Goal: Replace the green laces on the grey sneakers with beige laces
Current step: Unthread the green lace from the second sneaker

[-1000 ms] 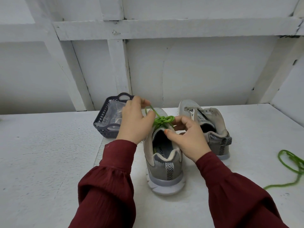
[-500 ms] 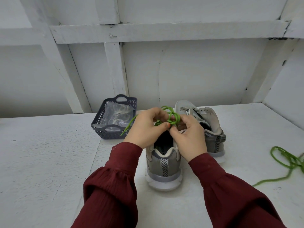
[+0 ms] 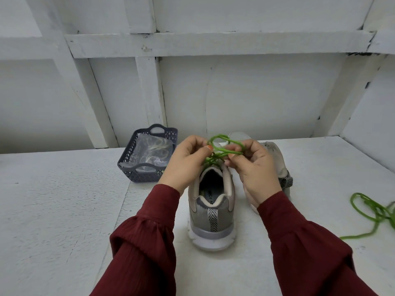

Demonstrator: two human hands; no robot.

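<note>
My left grip (image 3: 186,161) and right grip (image 3: 254,167) each pinch the looped green lace (image 3: 220,138) just above the grey sneaker (image 3: 211,212), whose heel faces the near edge of the table (image 3: 53,210). I would tease the loops apart, not tug. Bagged beige laces (image 3: 154,150) lie in the basket (image 3: 136,174) by the far edge.

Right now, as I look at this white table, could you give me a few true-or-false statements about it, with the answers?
1. The left hand and right hand both pinch a bright green lace above the nearer grey sneaker. True.
2. The dark plastic basket sits to the right of the sneakers. False: it sits to their left.
3. A second green lace lies loose on the white table, at the right. True.
4. The basket is empty. False: it holds a clear plastic packet.
</note>
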